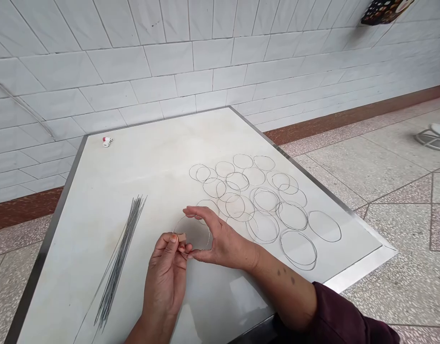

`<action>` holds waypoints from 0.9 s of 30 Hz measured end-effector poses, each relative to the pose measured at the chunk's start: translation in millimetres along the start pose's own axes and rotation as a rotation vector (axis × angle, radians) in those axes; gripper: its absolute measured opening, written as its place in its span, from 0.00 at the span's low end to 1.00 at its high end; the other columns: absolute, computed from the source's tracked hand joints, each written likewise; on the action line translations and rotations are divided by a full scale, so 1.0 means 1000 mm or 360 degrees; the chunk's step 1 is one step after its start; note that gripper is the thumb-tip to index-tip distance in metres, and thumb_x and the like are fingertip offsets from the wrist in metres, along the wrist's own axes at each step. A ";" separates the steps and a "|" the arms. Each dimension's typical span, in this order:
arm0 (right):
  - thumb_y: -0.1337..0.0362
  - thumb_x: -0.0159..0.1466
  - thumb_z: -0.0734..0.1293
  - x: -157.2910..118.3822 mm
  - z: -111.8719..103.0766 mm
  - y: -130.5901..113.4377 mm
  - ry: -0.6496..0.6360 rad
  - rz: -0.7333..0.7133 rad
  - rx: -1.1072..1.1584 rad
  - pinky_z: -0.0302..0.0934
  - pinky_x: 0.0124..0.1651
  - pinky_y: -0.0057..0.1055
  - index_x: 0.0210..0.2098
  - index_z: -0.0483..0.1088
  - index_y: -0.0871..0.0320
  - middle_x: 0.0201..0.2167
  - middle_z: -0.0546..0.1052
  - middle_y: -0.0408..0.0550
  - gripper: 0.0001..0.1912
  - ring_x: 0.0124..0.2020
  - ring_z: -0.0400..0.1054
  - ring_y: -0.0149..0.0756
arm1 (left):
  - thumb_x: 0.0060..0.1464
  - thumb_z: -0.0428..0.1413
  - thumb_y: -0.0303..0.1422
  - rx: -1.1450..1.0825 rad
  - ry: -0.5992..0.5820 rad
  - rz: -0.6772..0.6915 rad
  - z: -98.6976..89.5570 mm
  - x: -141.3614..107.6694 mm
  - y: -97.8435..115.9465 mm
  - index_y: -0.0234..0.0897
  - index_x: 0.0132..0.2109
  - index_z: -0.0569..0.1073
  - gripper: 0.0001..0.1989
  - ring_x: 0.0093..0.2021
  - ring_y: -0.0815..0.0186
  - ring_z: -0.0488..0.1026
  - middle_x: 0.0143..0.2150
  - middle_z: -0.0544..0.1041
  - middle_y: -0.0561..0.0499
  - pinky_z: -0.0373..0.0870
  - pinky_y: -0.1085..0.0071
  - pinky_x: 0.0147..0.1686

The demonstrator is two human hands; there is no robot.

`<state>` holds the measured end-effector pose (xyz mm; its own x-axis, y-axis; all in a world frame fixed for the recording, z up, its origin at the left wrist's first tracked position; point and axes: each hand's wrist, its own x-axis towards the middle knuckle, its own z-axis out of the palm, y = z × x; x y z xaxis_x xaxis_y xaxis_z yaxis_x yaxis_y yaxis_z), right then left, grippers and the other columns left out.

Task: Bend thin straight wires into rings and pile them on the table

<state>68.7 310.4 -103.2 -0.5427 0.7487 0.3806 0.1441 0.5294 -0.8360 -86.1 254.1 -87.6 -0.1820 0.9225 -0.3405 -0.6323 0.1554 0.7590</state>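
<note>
Near the front of the white table, my left hand (pixel 166 267) pinches a small tan piece (pixel 181 237) and the end of a thin wire ring (pixel 209 235). My right hand (pixel 220 239) curves around the ring's right side, thumb below and fingers above, touching the wire. A bundle of straight grey wires (pixel 120 263) lies on the table left of my hands. To the right, several thin wire rings (pixel 307 219) lie spread out, many overlapping.
The table (pixel 151 162) has a grey metal edge and stands against a white tiled wall. A small white and red object (pixel 107 141) sits at its far left corner. At the far right, a white stool (pixel 435 136) stands on the floor.
</note>
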 end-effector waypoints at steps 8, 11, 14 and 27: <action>0.61 0.50 0.81 0.001 0.003 0.004 0.0031 -0.0009 0.0108 0.65 0.61 0.48 0.65 0.52 0.48 0.59 0.68 0.53 0.51 0.58 0.66 0.44 | 0.50 0.67 0.38 0.0078 -0.0062 -0.0013 0.001 -0.002 -0.001 0.39 0.29 0.75 0.11 0.32 0.69 0.67 0.31 0.66 0.55 0.70 0.74 0.32; 0.58 0.49 0.82 0.001 0.000 0.003 0.0002 0.0022 0.0115 0.65 0.62 0.47 0.65 0.54 0.48 0.60 0.67 0.53 0.51 0.59 0.66 0.44 | 0.50 0.66 0.37 0.0044 -0.0102 -0.0081 0.003 -0.003 0.001 0.39 0.29 0.74 0.11 0.31 0.69 0.65 0.30 0.65 0.55 0.69 0.73 0.33; 0.57 0.50 0.81 0.001 -0.003 0.001 -0.0005 0.0044 0.0050 0.65 0.60 0.45 0.63 0.57 0.48 0.59 0.68 0.52 0.47 0.59 0.66 0.44 | 0.50 0.67 0.35 0.0010 -0.0135 -0.0112 0.003 -0.003 0.003 0.39 0.28 0.73 0.10 0.31 0.69 0.64 0.29 0.65 0.54 0.69 0.73 0.33; 0.57 0.50 0.80 0.002 -0.002 0.006 -0.0051 0.0028 -0.0119 0.64 0.60 0.44 0.62 0.57 0.50 0.59 0.69 0.53 0.46 0.59 0.66 0.45 | 0.49 0.67 0.36 0.0095 -0.0129 -0.0085 -0.001 0.002 0.002 0.38 0.26 0.74 0.12 0.29 0.69 0.63 0.26 0.65 0.55 0.69 0.71 0.35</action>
<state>70.3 315.7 -107.0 -0.5655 0.7458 0.3521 0.2146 0.5453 -0.8103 -88.7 256.3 -87.3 -0.0861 0.9375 -0.3373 -0.5931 0.2238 0.7734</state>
